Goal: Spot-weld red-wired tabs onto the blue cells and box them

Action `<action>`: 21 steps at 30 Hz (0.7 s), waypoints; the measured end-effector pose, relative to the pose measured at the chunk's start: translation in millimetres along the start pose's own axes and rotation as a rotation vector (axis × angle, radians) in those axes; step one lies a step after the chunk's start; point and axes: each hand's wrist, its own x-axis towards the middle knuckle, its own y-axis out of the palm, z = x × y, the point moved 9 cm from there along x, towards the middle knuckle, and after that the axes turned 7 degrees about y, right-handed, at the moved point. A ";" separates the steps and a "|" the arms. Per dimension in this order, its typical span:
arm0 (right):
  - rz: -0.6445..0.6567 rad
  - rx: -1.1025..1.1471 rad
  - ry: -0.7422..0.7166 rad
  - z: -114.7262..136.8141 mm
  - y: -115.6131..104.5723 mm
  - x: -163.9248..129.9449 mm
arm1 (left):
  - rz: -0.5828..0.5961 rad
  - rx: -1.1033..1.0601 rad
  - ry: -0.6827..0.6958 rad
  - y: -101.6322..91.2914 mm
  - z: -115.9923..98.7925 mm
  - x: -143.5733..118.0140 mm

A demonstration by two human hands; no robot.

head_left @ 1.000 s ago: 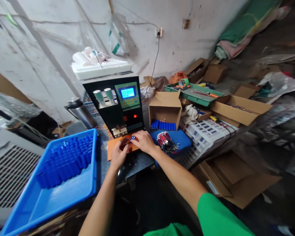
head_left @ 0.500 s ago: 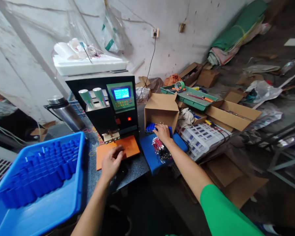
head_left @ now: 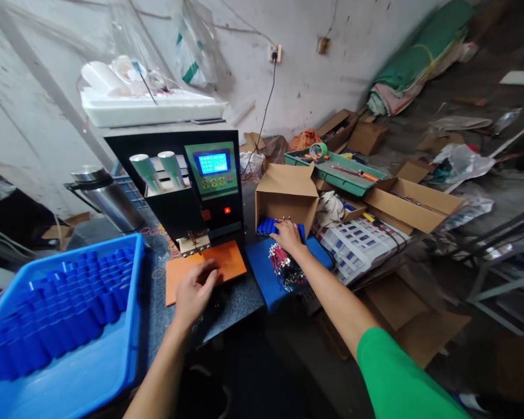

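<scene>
My left hand (head_left: 195,291) rests at the front of an orange board (head_left: 231,260), its fingers loosely bent and the thumb apart. Nothing shows in its grasp. Just behind the board stands a black spot welder (head_left: 222,210) with two copper-coloured electrode tips (head_left: 194,240). My right hand (head_left: 288,237) reaches over blue cylindrical battery packs (head_left: 267,226) at the mouth of a cardboard box (head_left: 283,180). Those fingers are spread and touch the packs; their tips are partly hidden. Below that hand, a bundle of red and black wires (head_left: 282,265) lies on a blue surface (head_left: 262,285).
On the left, a blue plastic bin (head_left: 131,326) holds rows of blue cylinders. A steel flask (head_left: 107,198) stands behind it. Foam trays (head_left: 152,110) sit on the welder. To the right are a green tool tray (head_left: 344,174), a white crate (head_left: 353,244) and an open carton (head_left: 410,203).
The view has shifted slightly, so the welder and bin appear farther left. My right hand stays over the battery packs, and my left hand remains at the orange board.
</scene>
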 end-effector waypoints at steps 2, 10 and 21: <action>0.002 0.010 0.014 -3.1 0.7 3.1 | -0.001 0.010 -0.008 0.2 0.7 -0.1; -0.009 0.069 0.100 -9.9 3.3 13.8 | -0.005 0.016 0.001 2.2 7.8 -0.2; 0.002 0.274 0.043 -13.4 -27.4 -12.1 | -0.031 -0.026 0.011 1.6 -7.4 2.6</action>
